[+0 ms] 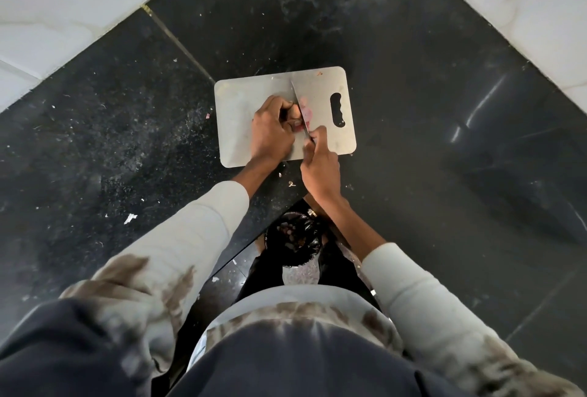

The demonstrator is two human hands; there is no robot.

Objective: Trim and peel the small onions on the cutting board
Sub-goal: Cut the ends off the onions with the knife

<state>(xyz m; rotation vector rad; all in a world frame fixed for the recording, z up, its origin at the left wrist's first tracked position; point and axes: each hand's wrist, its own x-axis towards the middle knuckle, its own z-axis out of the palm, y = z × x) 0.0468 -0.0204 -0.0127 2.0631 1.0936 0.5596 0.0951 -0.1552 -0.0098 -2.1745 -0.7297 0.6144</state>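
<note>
A steel cutting board (pixel 247 104) lies on the black counter in the corner. My left hand (pixel 271 129) curls its fingers over a small onion (pixel 296 112) and holds it down on the board. My right hand (pixel 319 164) grips the handle of a knife (pixel 298 104), forefinger along the spine. The blade runs away from me, right beside the onion. Pink cut onion pieces (pixel 306 113) lie just right of the blade. The onion is mostly hidden under my fingers.
A black bag (pixel 293 237) with peel scraps hangs below the counter edge, near my body. Peel bits litter the black counter (pixel 127 142). White tiled walls (pixel 63 15) close the corner on both sides. The board has a handle slot (pixel 337 109) at its right end.
</note>
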